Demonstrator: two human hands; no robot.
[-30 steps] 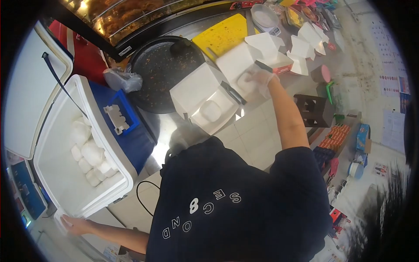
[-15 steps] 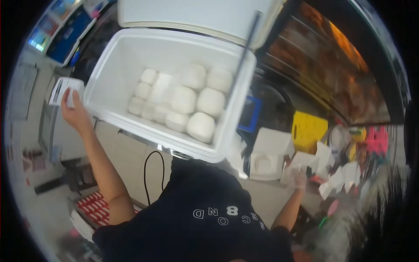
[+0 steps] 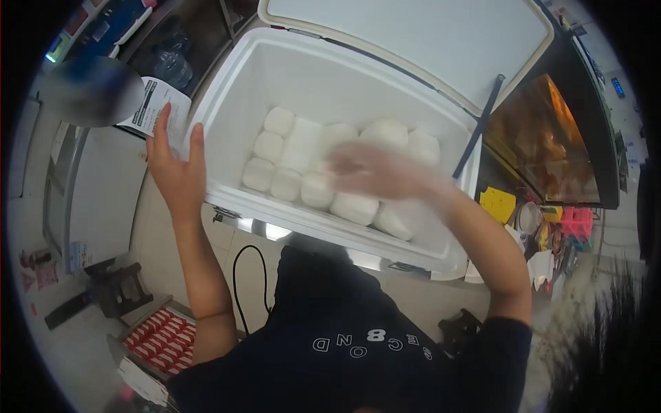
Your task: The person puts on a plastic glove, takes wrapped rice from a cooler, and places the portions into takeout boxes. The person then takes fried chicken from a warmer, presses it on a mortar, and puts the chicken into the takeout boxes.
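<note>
A large white cooler box [image 3: 237, 51] stands in front of me with its lid raised. Several rounded white pieces [image 3: 259, 173] line its floor, in smaller and larger sizes; their kind is unclear. My left hand [image 3: 177, 168] is at the box's left wall, thumb by the rim, and a printed white paper [image 3: 165, 103] sits between thumb and fingers. Reaching into the box, my right hand [image 3: 361, 168] is over the pieces in the middle. Motion smears its fingers, so whether it grasps a piece does not show.
A dark strut [image 3: 478, 127] joins the lid [image 3: 413, 34] to the box's right side. Right of it are a warmly lit glass case [image 3: 551, 148], a yellow item [image 3: 497, 205] and a pink holder [image 3: 577, 221]. Red-and-white packs [image 3: 162, 341] fill a crate at lower left.
My right hand has moved from the white cartons on the right into the cooler box. The view has shifted, so the box appears farther right. My left hand stays by its left side with the paper.
</note>
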